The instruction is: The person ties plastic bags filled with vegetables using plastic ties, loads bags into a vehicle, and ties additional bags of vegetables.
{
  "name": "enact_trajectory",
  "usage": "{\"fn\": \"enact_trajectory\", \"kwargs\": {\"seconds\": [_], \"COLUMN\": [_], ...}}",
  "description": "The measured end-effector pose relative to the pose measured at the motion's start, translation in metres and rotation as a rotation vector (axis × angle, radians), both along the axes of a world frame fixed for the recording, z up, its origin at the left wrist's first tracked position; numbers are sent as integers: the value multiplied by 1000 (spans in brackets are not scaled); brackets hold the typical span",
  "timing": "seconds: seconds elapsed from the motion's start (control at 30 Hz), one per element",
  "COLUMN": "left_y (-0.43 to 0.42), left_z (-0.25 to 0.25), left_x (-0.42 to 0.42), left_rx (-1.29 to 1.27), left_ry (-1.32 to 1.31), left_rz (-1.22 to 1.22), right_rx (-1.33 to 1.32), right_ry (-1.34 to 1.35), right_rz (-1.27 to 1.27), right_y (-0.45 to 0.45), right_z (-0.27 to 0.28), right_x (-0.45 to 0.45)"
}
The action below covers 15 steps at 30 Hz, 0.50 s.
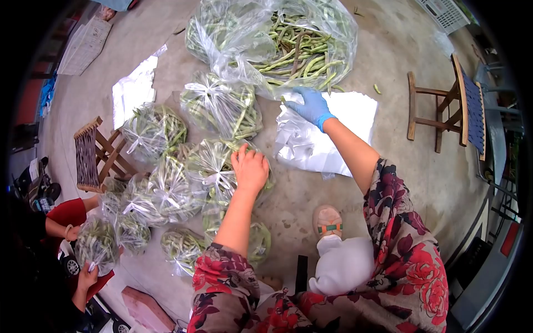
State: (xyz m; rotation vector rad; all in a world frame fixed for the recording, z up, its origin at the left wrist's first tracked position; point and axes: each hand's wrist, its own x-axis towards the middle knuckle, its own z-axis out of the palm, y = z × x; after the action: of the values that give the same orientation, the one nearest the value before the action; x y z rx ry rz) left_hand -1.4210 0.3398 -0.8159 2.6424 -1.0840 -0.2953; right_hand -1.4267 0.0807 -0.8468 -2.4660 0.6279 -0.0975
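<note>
My bare left hand (251, 167) rests with bent fingers on the right side of a knotted clear bag of green beans (214, 166), gripping it. My right hand (312, 106), in a blue glove, is over the upper edge of a stack of flat white plastic bags (327, 136). Its thumb and fingers are apart, and the fingertips reach the stack's upper left corner. Just beyond that stack sits a large open clear sack of loose green beans (302, 55). Another tied bag of beans (222, 105) stands between the sack and my left hand.
Several tied bean bags (172, 188) cluster on the left. A co-worker's hands (86, 277) hold one bag (95, 244) at lower left. Wooden folding stools stand left (102, 155) and right (444, 105). A white plastic sheet (135, 89) lies on the concrete floor.
</note>
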Motion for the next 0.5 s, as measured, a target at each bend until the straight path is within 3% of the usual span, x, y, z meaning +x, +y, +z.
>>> {"fn": "enact_trajectory", "kwargs": {"seconds": [0.07, 0.13, 0.23, 0.33, 0.43, 0.5], "left_y": [-10, -19, -35, -49, -51, -51], "left_z": [4, 8, 4, -8, -18, -16], "left_x": [-4, -11, -18, -29, -29, -24], "left_rx": [-10, -53, -132, -93, -32, 92], "left_ry": [-48, -40, 102, 390, 343, 444], "left_rz": [55, 34, -57, -9, 71, 14], "right_rx": [-74, -139, 233, 377, 260, 188], "right_ry": [248, 273, 486, 495, 443, 337], "right_rz": [343, 333, 489, 380, 127, 58], "right_y": [28, 52, 56, 42, 35, 38], "right_z": [-9, -14, 1, -1, 8, 0], "right_x": [-33, -56, -75, -72, -53, -42]}}
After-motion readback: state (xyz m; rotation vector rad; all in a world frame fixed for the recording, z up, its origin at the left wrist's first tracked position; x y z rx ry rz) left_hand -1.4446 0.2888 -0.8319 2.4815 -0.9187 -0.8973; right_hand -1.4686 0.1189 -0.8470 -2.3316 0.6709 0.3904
